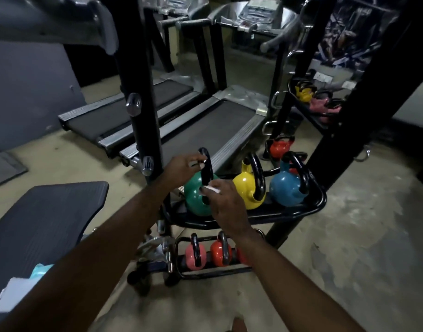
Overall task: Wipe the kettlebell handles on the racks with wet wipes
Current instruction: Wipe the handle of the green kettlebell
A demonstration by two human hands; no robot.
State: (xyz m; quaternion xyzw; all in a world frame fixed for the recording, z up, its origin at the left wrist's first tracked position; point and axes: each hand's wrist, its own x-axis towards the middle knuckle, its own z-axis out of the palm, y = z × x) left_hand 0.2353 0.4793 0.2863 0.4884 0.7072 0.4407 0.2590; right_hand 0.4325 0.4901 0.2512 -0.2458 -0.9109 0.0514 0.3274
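Note:
A green kettlebell with a black handle stands at the left end of the upper rack shelf. My left hand grips the top of that handle. My right hand pinches a white wet wipe against the lower part of the same handle. A yellow kettlebell and a blue kettlebell stand to the right on the shelf. On the lower shelf sit a pink kettlebell and an orange kettlebell.
A dark padded bench lies to the left, with a wipe pack on its near end. A black upright post rises behind my left hand. Two treadmills stand behind the rack. A second rack holds more kettlebells at the far right.

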